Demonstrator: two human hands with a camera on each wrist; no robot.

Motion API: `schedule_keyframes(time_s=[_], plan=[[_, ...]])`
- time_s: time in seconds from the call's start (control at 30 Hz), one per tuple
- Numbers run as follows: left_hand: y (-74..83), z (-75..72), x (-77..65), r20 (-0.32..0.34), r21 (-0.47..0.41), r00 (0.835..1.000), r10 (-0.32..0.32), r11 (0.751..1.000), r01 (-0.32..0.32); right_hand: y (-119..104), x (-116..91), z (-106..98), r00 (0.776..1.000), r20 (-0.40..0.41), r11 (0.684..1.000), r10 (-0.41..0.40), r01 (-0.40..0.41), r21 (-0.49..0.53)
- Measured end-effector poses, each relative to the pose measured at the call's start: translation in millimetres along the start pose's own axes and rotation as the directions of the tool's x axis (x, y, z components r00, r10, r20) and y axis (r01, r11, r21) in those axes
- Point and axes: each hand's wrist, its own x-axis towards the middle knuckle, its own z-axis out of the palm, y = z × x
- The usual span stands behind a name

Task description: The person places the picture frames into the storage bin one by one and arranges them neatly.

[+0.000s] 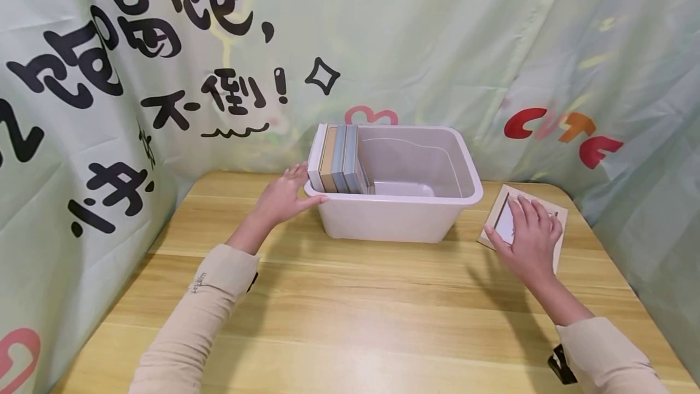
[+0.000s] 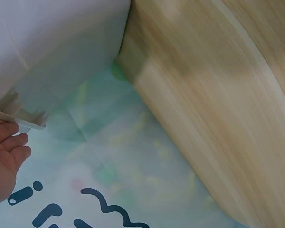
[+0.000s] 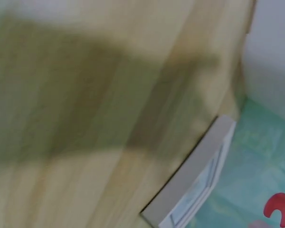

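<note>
A pale plastic bin [image 1: 388,217] stands at the back of the table. Several flat frame-like pieces [image 1: 343,160] stand on edge in its left end, white, tan and blue-grey. My left hand [image 1: 281,196] holds the bin's left end, thumb over the front rim. The left wrist view shows the curled fingers [image 2: 12,145] at the bin's rim. Right of the bin, a light wooden picture frame [image 1: 504,224] lies flat, picture side up. Over it my right hand [image 1: 530,236] spreads its fingers loosely; whether they touch is unclear. The right wrist view shows the frame's edge [image 3: 190,175].
The wooden table [image 1: 355,309] has rounded back corners. Behind it and along both sides hangs a printed cloth [image 1: 426,47] with black characters and coloured letters. The bin's right part shows its bare floor [image 1: 404,189].
</note>
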Motion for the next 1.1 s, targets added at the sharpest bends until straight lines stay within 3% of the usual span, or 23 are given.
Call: schedule_keyframes(time_s=[0.3,0.57,0.87,1.1], plan=[[-1.1,-0.8,-1.1,-0.005,-0.006,1.0,0.001,1.0,-0.001,10,-16,1,0.973,0.215,0.997,0.078,-0.072,-0.036],[0.0,0.3,-1.0,-0.008,-0.016,1.0,-0.001,1.0,0.001,21,-30,4,0.881,0.467,0.993,0.077,-0.027,-0.113],[-0.5,3.8,-1.2,-0.032,-0.025,0.999,0.013,1.0,-0.014,26,-47,11,0.827,0.562,0.99,0.017,0.063,-0.123],[-1.0,2.3,-1.9,-0.044,-0.029,0.999,0.01,1.0,-0.011,30,-51,14,0.8,0.6,0.992,0.011,0.069,-0.109]])
